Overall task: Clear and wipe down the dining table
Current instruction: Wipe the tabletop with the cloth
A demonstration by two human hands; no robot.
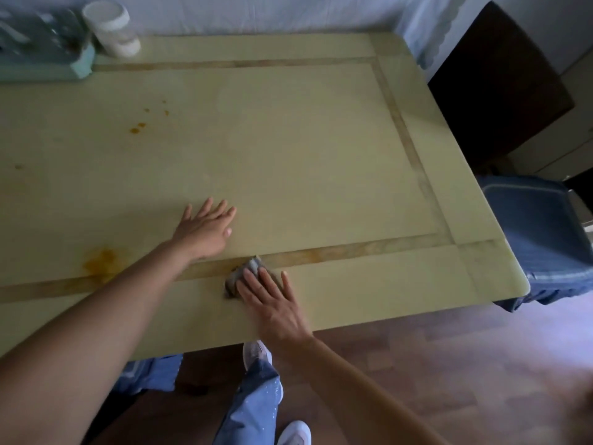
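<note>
The pale yellow dining table (288, 139) fills most of the view, with a tan inlaid band near its edges. My right hand (272, 300) presses flat on a small grey cloth (248, 268) that lies on the band near the table's front edge. My left hand (205, 229) rests flat on the tabletop just left of the cloth, fingers spread and holding nothing. An orange smear (102, 264) marks the surface left of my left arm. Small orange spots (141, 123) sit farther back.
A light blue tray (80, 64) with glassware and a white lidded jar (110, 27) stand at the far left corner. A blue-covered chair (539, 226) sits off the right end, with a dark cabinet (494, 91) behind it. My legs stand on the wooden floor.
</note>
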